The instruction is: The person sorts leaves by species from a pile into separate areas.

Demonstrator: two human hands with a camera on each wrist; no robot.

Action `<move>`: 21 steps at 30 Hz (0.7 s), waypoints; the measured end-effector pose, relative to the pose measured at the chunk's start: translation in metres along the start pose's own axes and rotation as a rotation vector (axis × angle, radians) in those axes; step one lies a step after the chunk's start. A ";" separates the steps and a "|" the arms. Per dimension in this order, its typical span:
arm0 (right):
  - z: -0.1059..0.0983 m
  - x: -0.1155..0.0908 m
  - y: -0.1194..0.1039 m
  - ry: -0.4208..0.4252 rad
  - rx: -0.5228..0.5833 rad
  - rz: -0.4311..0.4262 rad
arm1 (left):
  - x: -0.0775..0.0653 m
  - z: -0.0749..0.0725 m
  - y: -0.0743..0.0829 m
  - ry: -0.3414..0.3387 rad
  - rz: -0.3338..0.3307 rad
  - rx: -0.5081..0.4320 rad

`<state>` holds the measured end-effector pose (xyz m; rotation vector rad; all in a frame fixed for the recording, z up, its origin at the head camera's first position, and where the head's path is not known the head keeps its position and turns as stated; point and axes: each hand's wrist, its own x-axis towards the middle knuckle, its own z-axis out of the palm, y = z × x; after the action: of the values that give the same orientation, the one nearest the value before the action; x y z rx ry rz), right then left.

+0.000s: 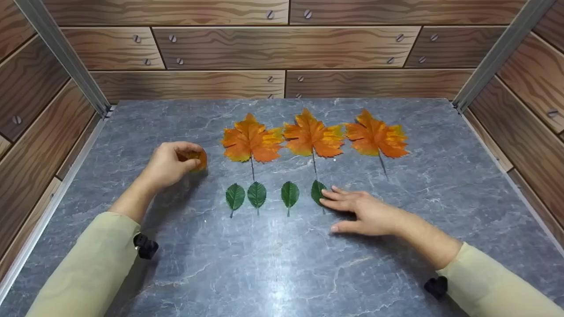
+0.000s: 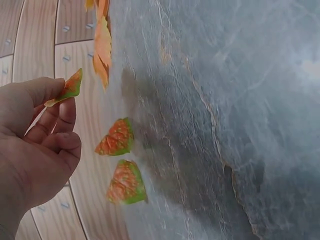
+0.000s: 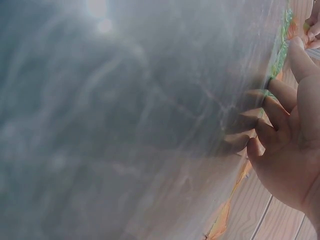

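Observation:
My left hand [image 1: 169, 163] pinches a small orange-and-yellow leaf [image 1: 202, 161] by its edge, just above the table left of the maple leaves. In the left wrist view this leaf [image 2: 73, 86] has a green border, held between thumb and fingers. Two similar orange leaves, one [image 2: 118, 138] above the other [image 2: 127, 183], lie on the table near that hand; the hand hides them in the head view. My right hand [image 1: 372, 213] has its fingers extended, fingertips on the rightmost green leaf [image 1: 317, 191], partly covering it. Several green leaves, including one [image 1: 290, 194], form a row.
Three orange maple leaves, left [image 1: 251, 138], middle [image 1: 313, 134] and right [image 1: 376, 134], lie in a row behind the green ones, stems toward me. The grey marbled table [image 1: 246, 264] is bounded by wood-patterned panels [image 1: 282, 46] and metal posts [image 1: 66, 57].

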<state>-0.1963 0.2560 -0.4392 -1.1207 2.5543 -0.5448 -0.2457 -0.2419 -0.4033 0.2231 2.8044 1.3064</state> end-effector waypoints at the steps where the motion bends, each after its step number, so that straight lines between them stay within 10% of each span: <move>1: 0.000 0.000 0.000 0.000 0.001 0.002 | 0.001 0.000 -0.001 0.001 -0.004 0.001; 21: 0.000 0.001 0.001 -0.005 -0.006 -0.001 | 0.023 0.009 -0.015 -0.015 -0.077 0.060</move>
<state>-0.1971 0.2559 -0.4399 -1.1240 2.5528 -0.5343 -0.2695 -0.2414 -0.4203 0.1247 2.8117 1.2019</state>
